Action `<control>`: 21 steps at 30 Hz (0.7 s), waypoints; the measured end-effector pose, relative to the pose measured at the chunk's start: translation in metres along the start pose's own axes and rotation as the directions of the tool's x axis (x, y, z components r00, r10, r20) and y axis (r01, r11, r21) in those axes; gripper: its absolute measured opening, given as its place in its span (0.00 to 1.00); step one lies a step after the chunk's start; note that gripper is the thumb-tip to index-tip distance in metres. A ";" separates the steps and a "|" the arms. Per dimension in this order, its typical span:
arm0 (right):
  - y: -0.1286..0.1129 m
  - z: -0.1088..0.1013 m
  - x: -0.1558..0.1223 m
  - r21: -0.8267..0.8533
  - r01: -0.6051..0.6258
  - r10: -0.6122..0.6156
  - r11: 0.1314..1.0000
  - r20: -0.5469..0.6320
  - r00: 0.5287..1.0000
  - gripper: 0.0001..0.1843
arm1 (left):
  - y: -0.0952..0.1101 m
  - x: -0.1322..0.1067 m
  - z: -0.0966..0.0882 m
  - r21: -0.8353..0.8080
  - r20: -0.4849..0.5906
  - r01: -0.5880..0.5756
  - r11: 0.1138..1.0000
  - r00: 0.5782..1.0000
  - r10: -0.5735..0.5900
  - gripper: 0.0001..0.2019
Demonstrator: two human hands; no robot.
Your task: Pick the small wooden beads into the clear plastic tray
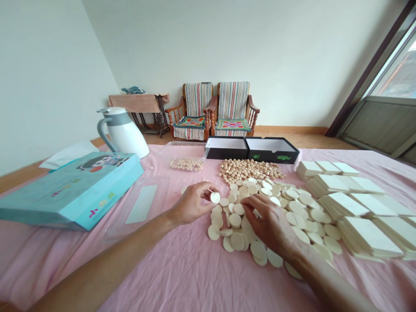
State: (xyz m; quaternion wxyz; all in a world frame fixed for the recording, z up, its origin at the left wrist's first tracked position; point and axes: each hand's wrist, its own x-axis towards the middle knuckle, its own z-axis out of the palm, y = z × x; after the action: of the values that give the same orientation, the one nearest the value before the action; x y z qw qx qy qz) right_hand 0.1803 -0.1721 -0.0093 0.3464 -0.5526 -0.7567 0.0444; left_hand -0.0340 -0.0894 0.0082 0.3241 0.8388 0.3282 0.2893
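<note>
A heap of pale round wooden discs [292, 208] lies spread on the pink tablecloth [182, 273]. My left hand [191, 201] is curled at the heap's left edge, its fingers pinching one disc [215, 197]. My right hand [269, 221] rests palm down on the discs, fingers bent and touching discs near the middle of the heap. Beyond the discs lies a pile of small wooden balls [250, 170].
Stacks of pale rectangular plates [357, 208] fill the right side. A black open box [253, 149] stands at the back, a clear tray with balls [185, 162] beside it. A turquoise box [71, 188], a clear lid [143, 203] and a white jug [125, 132] are at left.
</note>
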 end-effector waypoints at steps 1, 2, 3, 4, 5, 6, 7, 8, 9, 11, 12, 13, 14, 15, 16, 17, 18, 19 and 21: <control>0.000 0.000 0.000 0.008 0.005 -0.005 1.000 -0.005 1.000 0.09 | -0.001 -0.001 0.001 -0.001 0.008 0.004 1.000 1.000 -0.004 0.13; 0.000 0.001 0.000 0.014 0.011 -0.011 1.000 -0.008 1.000 0.09 | -0.001 -0.002 0.002 0.012 0.018 0.007 1.000 1.000 -0.007 0.14; -0.001 0.001 0.000 0.019 0.016 -0.016 1.000 -0.010 1.000 0.10 | -0.001 -0.004 0.003 0.038 0.026 0.009 0.999 1.000 -0.010 0.14; 0.000 0.001 0.000 0.021 0.018 -0.018 1.000 -0.011 1.000 0.10 | -0.002 -0.005 0.004 0.072 0.032 0.011 0.997 0.999 -0.013 0.13; 0.000 0.001 0.000 0.021 0.020 -0.019 1.000 -0.012 1.000 0.10 | -0.003 -0.007 0.005 0.107 0.039 0.012 0.994 0.999 -0.016 0.13; 0.000 0.001 0.000 0.019 0.020 -0.020 1.000 -0.012 1.000 0.10 | -0.003 -0.009 0.006 0.137 0.049 0.012 0.990 0.999 -0.019 0.13; 0.000 0.001 0.000 0.016 0.021 -0.021 1.000 -0.011 1.000 0.10 | -0.004 -0.011 0.007 0.163 0.058 0.010 0.987 0.998 -0.019 0.12; 0.000 0.001 0.000 0.011 0.020 -0.020 1.000 -0.008 1.000 0.10 | -0.005 -0.014 0.008 0.184 0.066 0.004 0.983 0.998 -0.017 0.12; -0.001 0.000 0.000 0.005 0.019 -0.019 1.000 -0.005 1.000 0.10 | -0.006 -0.016 0.009 0.202 0.070 -0.003 0.979 0.997 -0.012 0.12; -0.002 0.000 0.001 -0.006 0.017 -0.017 1.000 0.001 1.000 0.10 | -0.007 -0.019 0.011 0.239 0.071 -0.017 0.971 0.997 0.000 0.12; -0.002 0.000 0.001 -0.011 0.016 -0.016 1.000 0.004 1.000 0.10 | -0.007 -0.020 0.012 0.256 0.068 -0.021 0.966 0.998 0.004 0.13; -0.003 0.000 0.001 -0.015 0.016 -0.016 1.000 0.004 1.000 0.10 | -0.007 -0.021 0.012 0.268 0.061 -0.020 0.963 0.998 0.004 0.13; -0.003 0.000 0.001 -0.017 0.017 -0.017 1.000 0.003 1.000 0.10 | -0.007 -0.020 0.010 0.274 0.046 -0.017 0.961 0.999 0.005 0.14; -0.003 0.000 0.001 -0.018 0.018 -0.018 1.000 0.000 1.000 0.10 | -0.007 -0.018 0.008 0.276 0.023 -0.013 0.961 1.000 0.006 0.14; -0.003 0.000 0.001 -0.017 0.020 -0.020 1.000 -0.003 1.000 0.10 | -0.007 -0.014 0.005 0.277 -0.010 -0.005 0.961 1.000 0.008 0.15; -0.003 0.000 0.001 -0.016 0.021 -0.021 1.000 -0.004 1.000 0.10 | -0.008 -0.010 0.001 0.281 -0.050 0.005 0.960 0.999 0.009 0.14; -0.003 0.000 0.001 -0.015 0.025 -0.025 1.000 -0.006 1.000 0.10 | -0.009 -0.004 -0.005 0.289 -0.096 0.019 0.957 0.995 0.009 0.13; -0.003 0.000 0.001 -0.014 0.027 -0.027 1.000 -0.007 1.000 0.10 | -0.011 0.002 -0.011 0.301 -0.136 0.036 0.953 0.991 0.006 0.12; -0.002 0.000 0.001 -0.018 0.027 -0.027 0.999 -0.004 1.000 0.10 | -0.017 0.016 -0.022 0.322 -0.183 0.071 0.944 0.983 -0.012 0.09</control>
State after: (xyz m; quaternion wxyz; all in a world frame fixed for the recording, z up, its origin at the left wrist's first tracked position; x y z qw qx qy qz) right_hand 0.1781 -0.1724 -0.0082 0.3438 -0.5457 -0.7636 0.0317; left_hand -0.0453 -0.0602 0.0138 0.1559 0.8445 0.4170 0.2977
